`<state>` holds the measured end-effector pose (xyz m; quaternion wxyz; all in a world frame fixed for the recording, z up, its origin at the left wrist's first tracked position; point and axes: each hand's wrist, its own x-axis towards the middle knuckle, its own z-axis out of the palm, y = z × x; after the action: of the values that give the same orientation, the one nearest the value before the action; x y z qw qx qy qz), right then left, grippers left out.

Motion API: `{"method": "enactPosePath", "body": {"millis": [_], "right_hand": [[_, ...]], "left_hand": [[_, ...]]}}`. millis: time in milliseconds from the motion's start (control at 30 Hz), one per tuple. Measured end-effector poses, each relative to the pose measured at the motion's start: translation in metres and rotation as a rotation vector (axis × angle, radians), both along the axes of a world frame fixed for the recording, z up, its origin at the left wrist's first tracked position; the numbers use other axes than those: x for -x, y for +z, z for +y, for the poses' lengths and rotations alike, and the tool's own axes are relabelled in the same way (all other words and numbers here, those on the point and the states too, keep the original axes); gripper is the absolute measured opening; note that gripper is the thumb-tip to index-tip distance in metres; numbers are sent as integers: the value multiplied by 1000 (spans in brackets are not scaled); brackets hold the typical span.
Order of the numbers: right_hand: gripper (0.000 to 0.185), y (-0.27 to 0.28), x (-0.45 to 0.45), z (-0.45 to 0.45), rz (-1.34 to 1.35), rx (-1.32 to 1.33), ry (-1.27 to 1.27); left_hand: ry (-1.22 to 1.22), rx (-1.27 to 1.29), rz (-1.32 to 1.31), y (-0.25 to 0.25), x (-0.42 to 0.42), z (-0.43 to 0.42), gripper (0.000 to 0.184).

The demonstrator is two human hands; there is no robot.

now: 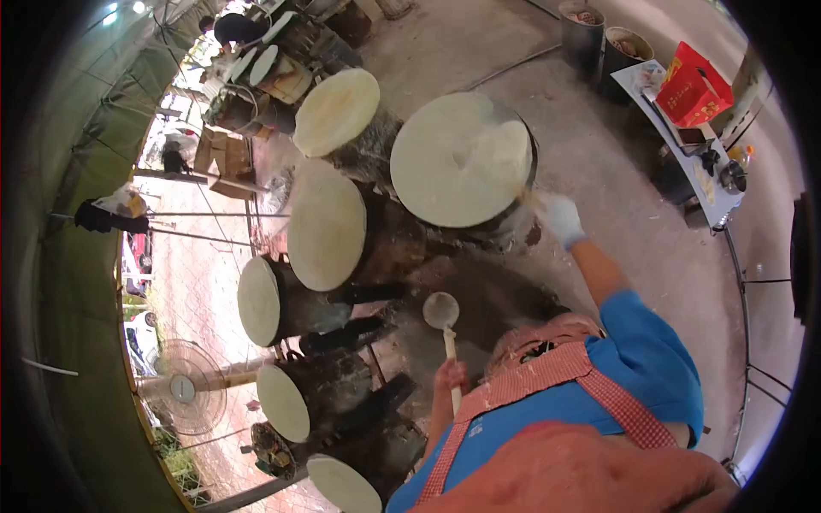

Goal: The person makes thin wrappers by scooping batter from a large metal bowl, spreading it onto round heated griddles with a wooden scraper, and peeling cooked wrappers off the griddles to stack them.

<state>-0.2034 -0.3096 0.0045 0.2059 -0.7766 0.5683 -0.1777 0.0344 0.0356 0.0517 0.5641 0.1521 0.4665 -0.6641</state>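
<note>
My left hand (449,374), bare, is closed around the pale handle of a ladle (441,311). Its round bowl points away from me, over the floor in front of my apron. A white glove covers my right hand (560,218), which reaches to the near right edge of a large round griddle (428,184). A blurred tan handle (528,200) sticks out of this hand toward the griddle; the tool's far end cannot be made out. Pale batter covers the griddle top, with a lighter, streaky patch (506,152) on the right side.
Several more drum-like stoves with pale round tops curve along the left, including one griddle (327,227) close by. A fan (182,389) stands at the left opening. Two buckets (583,34) are at the back right, near a side table (714,201) with a red bag (694,88).
</note>
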Motion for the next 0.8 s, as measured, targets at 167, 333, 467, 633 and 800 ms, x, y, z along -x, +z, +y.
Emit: {"method": "enactPosePath", "body": {"millis": [167, 333, 467, 633, 800], "right_hand": [[31, -10, 51, -3, -188, -47, -47], [35, 14, -24, -159, -374, -68, -134], [33, -37, -16, -139, -822, -257, -181], [25, -1, -35, -50, -476, -71, 172], [19, -60, -1, -13, -853, -397, -220]], "left_hand": [[-92, 386, 91, -52, -1, 5, 32], [-28, 353, 127, -45, 8, 5, 33], [-74, 545, -5, -67, 0, 11, 32], [-438, -138, -798, -23, 2, 0, 31], [-70, 372, -173, -46, -42, 36, 24]]}}
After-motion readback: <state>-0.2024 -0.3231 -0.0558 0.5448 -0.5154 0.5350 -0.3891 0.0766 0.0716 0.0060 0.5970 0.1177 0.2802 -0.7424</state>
